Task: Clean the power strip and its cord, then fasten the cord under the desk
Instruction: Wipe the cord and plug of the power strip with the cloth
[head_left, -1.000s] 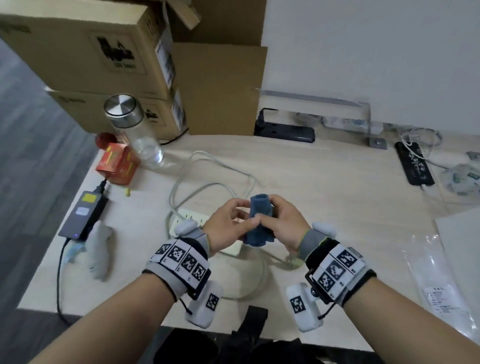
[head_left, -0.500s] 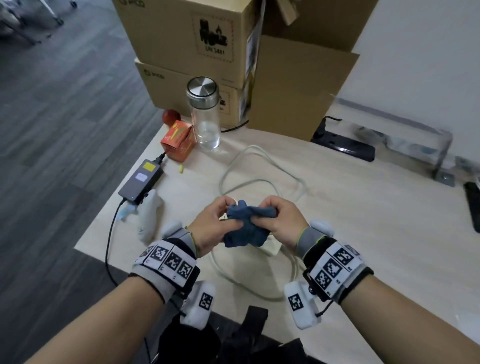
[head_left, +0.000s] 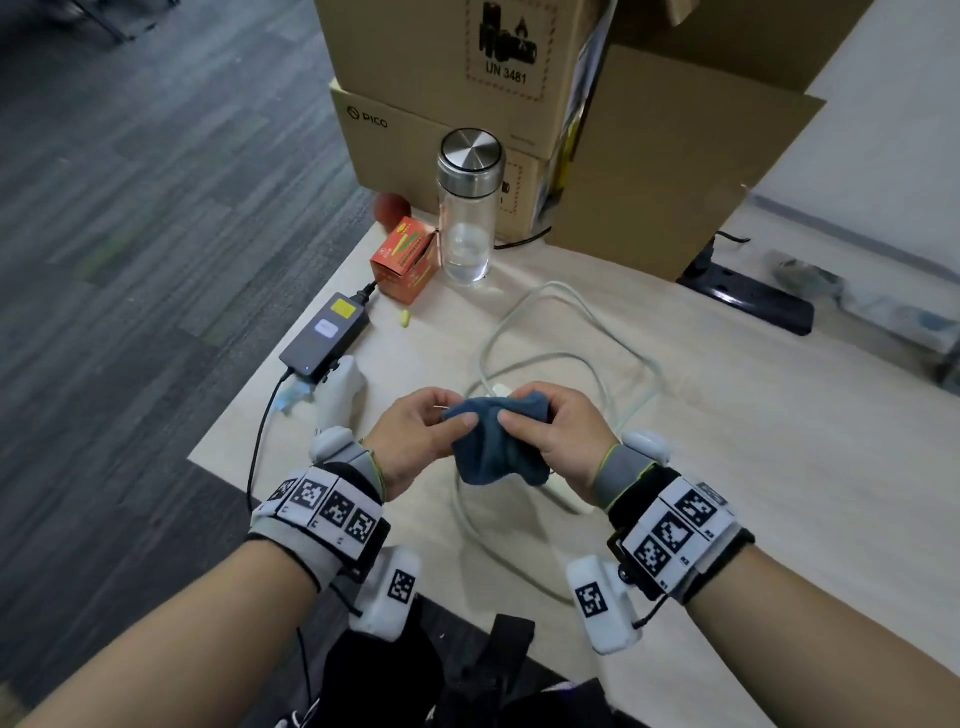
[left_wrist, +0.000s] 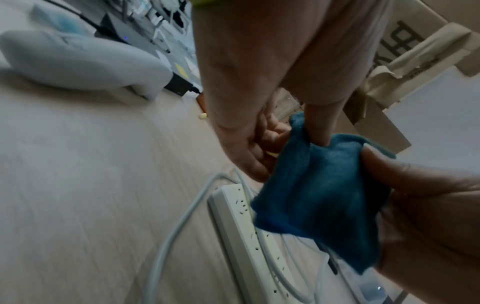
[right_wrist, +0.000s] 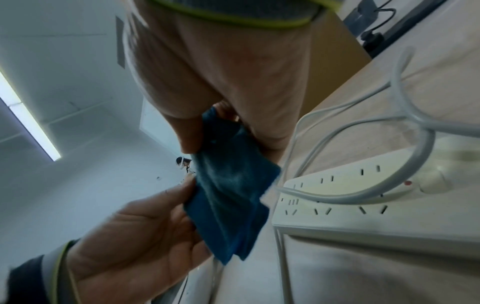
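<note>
Since half a second ago your view has swung left and tipped down a little, and the blue cloth (head_left: 496, 447) that was bunched between your hands is now stretched wider between them. Your left hand (head_left: 415, 447) pinches one top edge of it between thumb and curled fingers (left_wrist: 249, 156), and your right hand (head_left: 558, 441) pinches the other top edge the same way, so both sets of fingers are closed on the cloth and the rest of it hangs below them. Directly beneath your fingers, under the hanging cloth, lies the white power strip (right_wrist: 376, 207) flat on the desk (head_left: 727, 467), with its sockets facing up; the cloth looks clear of it, just above. Its pale cord (head_left: 566, 358) crosses over the strip near the switch end and loops on the desk beyond your fingertips and round to your right. Off to the left of your left fingers sit a white controller (head_left: 340, 395) and, touching its far end, a black power adapter (head_left: 327, 335). Farther beyond your fingers stand an orange carton (head_left: 405, 260) and, just beside it, a clear bottle with a steel lid (head_left: 467, 208), and behind those the stacked cardboard boxes (head_left: 457, 78). Far to the right of your right fingers lies a black power strip (head_left: 753, 296).
</note>
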